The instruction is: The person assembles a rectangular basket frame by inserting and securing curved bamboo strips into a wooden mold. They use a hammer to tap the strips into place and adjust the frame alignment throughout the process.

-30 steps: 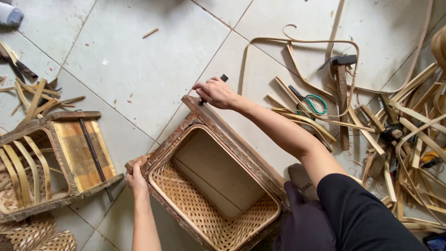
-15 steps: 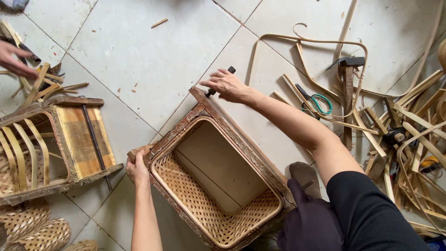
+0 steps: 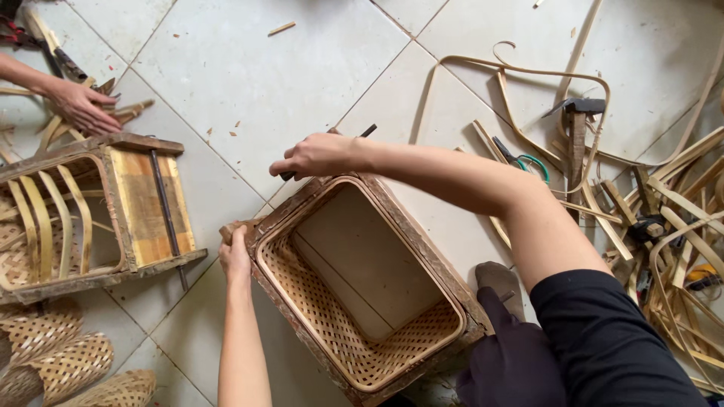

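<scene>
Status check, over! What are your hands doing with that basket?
Left hand grips basket corner. Right hand shut on dark tool at far rim. Another person's hand works apart; nothing blocking. Over.

Place: likely a basket-weaving workshop
Floor: pale square tiles
Evidence: loose tan bamboo strips, wooden-handled hammer, woven rectangular bamboo basket

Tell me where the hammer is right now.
In the head view the hammer lies on the tiled floor at upper right, beyond the person's right forearm, just right of the green-handled scissors and among loose bamboo strips.
</scene>
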